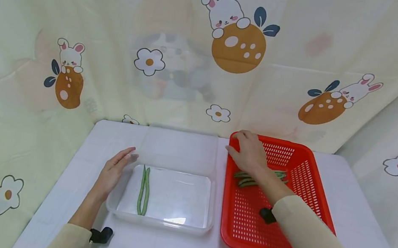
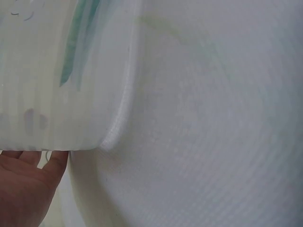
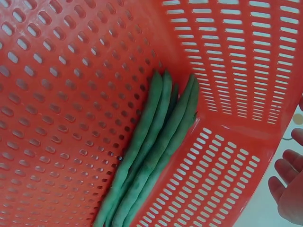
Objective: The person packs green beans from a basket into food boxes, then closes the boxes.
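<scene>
Right now the right hand [image 1: 250, 152], loose-fingered, looks empty at the red basket [image 1: 238, 246]'s rim, green beans [image 3: 163, 137] below its wrist. Beside the straight-fingered left hand [image 1: 112, 172], the clear box [image 1: 180, 194] could slide if bumped, rolling its two beans [image 1: 146, 195].

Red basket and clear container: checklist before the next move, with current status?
1. Red basket stocked: ok, several green beans lie in it.
2. Right grip unloaded: ok, no bean visible in it.
3. Right grip on a bean: not ok, it is at the basket's far left corner, apart from the beans.
4. Room in clear container: ok, only two beans lie side by side toward its left.
5. Left grip outside container: ok, beside its left wall.
6. Left grip steadying container: cannot tell; fingertips meet its edge in the wrist view, but pressure isn't visible.
</scene>
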The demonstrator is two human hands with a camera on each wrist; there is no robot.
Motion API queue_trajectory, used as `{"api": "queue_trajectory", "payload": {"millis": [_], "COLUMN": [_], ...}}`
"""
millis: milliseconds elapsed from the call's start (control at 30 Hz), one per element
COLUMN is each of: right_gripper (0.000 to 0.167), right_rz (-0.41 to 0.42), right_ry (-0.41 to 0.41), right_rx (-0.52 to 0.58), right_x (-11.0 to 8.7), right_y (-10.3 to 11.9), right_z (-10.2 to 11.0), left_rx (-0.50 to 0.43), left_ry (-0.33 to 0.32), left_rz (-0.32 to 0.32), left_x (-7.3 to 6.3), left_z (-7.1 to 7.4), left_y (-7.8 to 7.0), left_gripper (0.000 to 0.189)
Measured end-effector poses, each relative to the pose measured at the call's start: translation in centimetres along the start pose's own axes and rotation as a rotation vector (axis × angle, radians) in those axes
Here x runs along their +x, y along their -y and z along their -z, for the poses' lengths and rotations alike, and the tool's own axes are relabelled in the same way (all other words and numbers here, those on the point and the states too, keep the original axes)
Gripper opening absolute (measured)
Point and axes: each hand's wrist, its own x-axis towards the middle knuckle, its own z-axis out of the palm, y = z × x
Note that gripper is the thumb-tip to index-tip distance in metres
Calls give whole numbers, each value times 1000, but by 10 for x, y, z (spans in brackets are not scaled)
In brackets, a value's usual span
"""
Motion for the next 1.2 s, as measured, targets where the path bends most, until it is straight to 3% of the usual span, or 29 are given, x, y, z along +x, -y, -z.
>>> {"api": "queue_trajectory", "payload": {"millis": [700,1000,1200], "right_gripper": [52,60,51], "right_rz": [-50,-139,-89], "right_ry": [18,147,229], "right_rx": [75,108,81], "right_x": [-8,-16,-22], "right_y": [-15,-35,-50], "right_z": [-5,-12,-14], "left_rx": [1,-4,8], "left_ry": [-5,-7,-12], "left_rz": [5,5,0], "left_x": [0,-1,-1], "left_z": [1,0,0], "left_y": [-1,-3,-2], "left_gripper": [50,47,45]}}
